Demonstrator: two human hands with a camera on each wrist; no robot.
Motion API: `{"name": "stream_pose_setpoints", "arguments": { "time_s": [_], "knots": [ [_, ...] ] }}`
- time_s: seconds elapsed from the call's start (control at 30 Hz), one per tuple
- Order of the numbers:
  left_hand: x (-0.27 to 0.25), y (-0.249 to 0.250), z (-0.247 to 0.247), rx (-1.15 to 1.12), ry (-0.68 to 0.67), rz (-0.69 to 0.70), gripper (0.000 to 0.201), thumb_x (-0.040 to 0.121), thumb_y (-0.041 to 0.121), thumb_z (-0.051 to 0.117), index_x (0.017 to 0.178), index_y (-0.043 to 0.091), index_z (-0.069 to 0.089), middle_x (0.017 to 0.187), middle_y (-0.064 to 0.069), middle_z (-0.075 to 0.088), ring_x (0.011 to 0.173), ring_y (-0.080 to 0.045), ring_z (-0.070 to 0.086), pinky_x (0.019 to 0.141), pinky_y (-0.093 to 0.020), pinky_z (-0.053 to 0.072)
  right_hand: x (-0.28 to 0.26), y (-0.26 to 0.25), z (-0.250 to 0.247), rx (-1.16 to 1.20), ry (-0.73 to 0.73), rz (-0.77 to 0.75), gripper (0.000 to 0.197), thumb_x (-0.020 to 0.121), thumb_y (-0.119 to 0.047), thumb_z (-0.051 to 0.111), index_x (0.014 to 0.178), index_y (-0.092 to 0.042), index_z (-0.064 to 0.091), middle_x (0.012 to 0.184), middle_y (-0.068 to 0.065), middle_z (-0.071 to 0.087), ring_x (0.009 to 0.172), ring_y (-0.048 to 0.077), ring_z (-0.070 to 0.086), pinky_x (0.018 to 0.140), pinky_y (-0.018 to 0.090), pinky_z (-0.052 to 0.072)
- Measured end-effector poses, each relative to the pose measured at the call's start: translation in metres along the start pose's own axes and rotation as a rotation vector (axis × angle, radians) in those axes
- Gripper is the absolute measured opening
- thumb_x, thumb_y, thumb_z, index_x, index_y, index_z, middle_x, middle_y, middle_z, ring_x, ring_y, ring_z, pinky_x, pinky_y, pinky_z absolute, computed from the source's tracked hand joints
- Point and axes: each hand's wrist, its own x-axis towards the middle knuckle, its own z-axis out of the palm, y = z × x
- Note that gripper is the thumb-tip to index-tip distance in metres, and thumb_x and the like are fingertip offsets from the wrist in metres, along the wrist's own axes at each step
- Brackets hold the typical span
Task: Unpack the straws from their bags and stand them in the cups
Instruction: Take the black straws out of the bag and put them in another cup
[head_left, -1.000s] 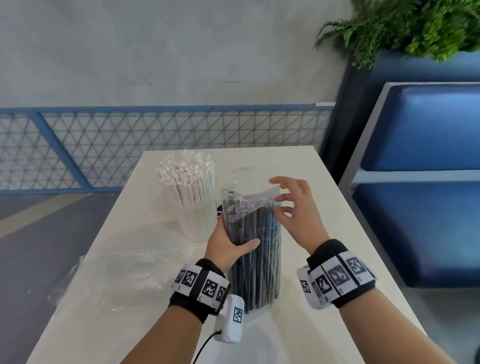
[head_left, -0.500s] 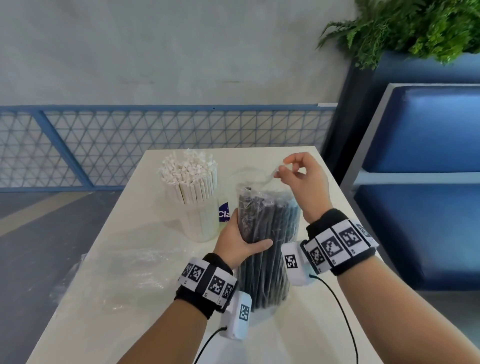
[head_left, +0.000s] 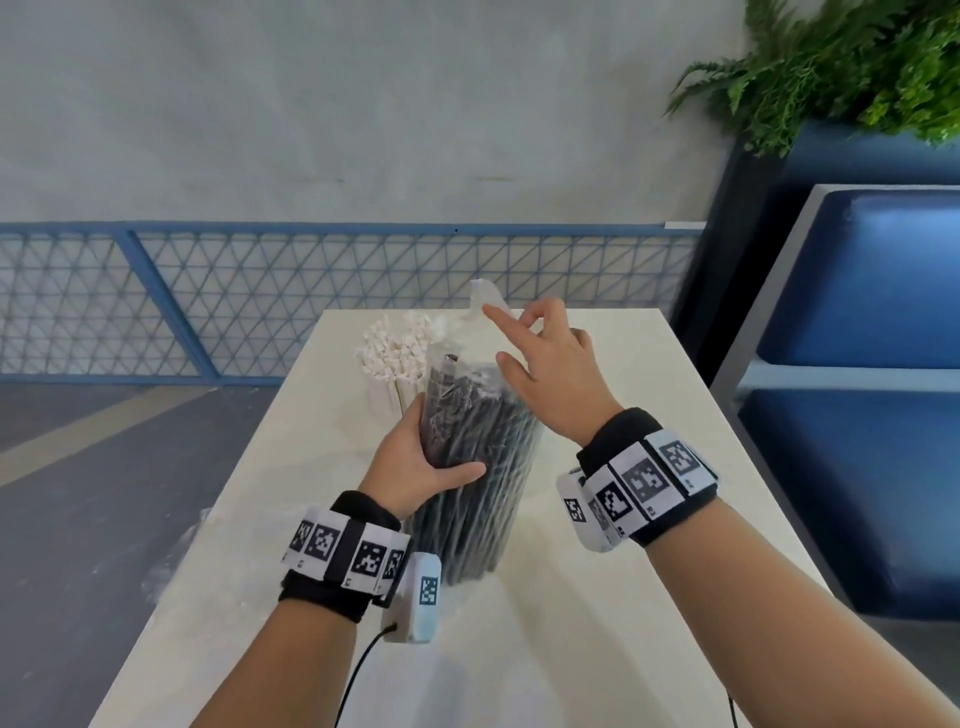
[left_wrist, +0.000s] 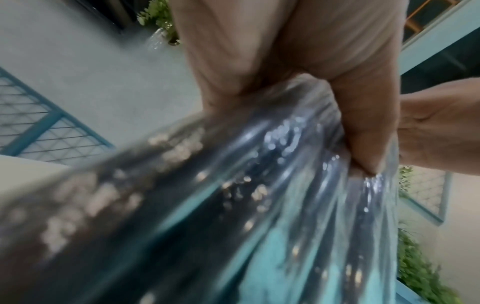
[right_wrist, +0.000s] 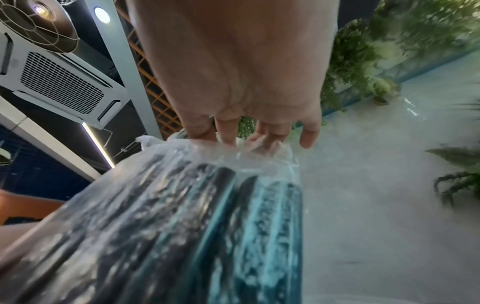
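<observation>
Bag of black straws (head_left: 475, 457): stood on its lower end on the tabletop (head_left: 649, 597), near the middle. The long axis is near upright, with the top tilted a little away from the person and to the left. The straws are seen to run lengthwise, parallel to the bag.
Bag top (head_left: 480, 296): loose clear film is drawn up above the straw ends into a peak.
Left hand (head_left: 415, 462): wrapped round the left side of the bag at about mid-height, thumb laid across the near face, fingers hidden behind. In the left wrist view the grip on the crinkled film is confirmed (left_wrist: 298, 82).
Right hand (head_left: 550, 374): raised at the bag's top right. The film is pinched between thumb and a bent finger, while the forefinger is held out straight toward the peak. In the right wrist view the fingertips (right_wrist: 202, 131) are seen at the film's upper edge.
White straws (head_left: 397, 348): stood upright, packed together, just behind and left of the bag; their cup is largely hidden by the bag and left hand.
Empty clear bag (head_left: 176, 551): lying flat at the tabletop's left edge.
Writing: none legible on bag or cup. Square black-and-white coded markers are noted on both wristbands (head_left: 644, 478).
</observation>
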Motion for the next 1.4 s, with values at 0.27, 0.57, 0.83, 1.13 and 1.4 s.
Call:
{"name": "stream_pose_setpoints", "arguments": {
  "time_s": [0.27, 0.57, 0.83, 1.13, 1.4],
  "knots": [
    [-0.012, -0.034, -0.022, -0.016, 0.09, 0.003, 0.078, 0.059, 0.017, 0.087, 0.112, 0.049, 0.038, 0.111, 0.026, 0.056, 0.097, 0.023, 0.052, 0.085, -0.005, 0.042, -0.006, -0.037, 0.016, 0.329, 0.217, -0.168, 0.011, 0.088, -0.01, 0.055, 0.095, -0.008, 0.064, 0.091, 0.003, 0.059, 0.074, 0.01, 0.055, 0.073, 0.023, 0.047],
    [-0.021, -0.056, -0.026, -0.019, 0.046, -0.039, 0.075, 0.057, 0.022, 0.086, 0.111, 0.046, 0.038, 0.109, 0.022, 0.057, 0.101, 0.012, 0.056, 0.094, -0.024, 0.046, 0.006, -0.059, 0.015, 0.049, -0.412, -0.044, 0.03, 0.088, -0.026, 0.06, 0.117, -0.019, 0.063, 0.111, 0.006, 0.065, 0.096, 0.019, 0.06, 0.083, 0.026, 0.044],
    [-0.011, -0.054, -0.033, -0.086, 0.007, -0.03, 0.072, 0.065, 0.014, 0.083, 0.119, 0.033, 0.039, 0.108, 0.019, 0.058, 0.104, -0.008, 0.057, 0.092, -0.023, 0.044, 0.017, -0.08, 0.018, -0.152, -0.501, -0.041, 0.045, 0.085, -0.015, 0.062, 0.128, -0.017, 0.05, 0.113, 0.01, 0.061, 0.105, 0.025, 0.055, 0.077, 0.026, 0.038],
    [-0.006, -0.064, -0.028, -0.152, -0.038, -0.047, 0.092, 0.043, 0.036, 0.088, 0.122, 0.037, 0.039, 0.113, 0.016, 0.059, 0.108, -0.001, 0.058, 0.093, -0.024, 0.046, 0.007, -0.068, 0.052, -0.004, -0.306, 0.058, 0.017, 0.081, -0.002, 0.059, 0.095, -0.009, 0.065, 0.095, 0.01, 0.066, 0.089, 0.027, 0.06, 0.072, 0.026, 0.039],
    [0.003, -0.064, -0.02, -0.118, 0.008, -0.051, 0.079, 0.058, 0.024, 0.087, 0.121, 0.033, 0.04, 0.109, 0.018, 0.061, 0.106, -0.003, 0.06, 0.092, -0.021, 0.046, 0.016, -0.047, 0.048, 0.297, -0.142, 0.178, 0.009, 0.077, 0.001, 0.066, 0.08, -0.004, 0.072, 0.085, 0.009, 0.072, 0.081, 0.022, 0.067, 0.081, 0.024, 0.052]
  ]
}}
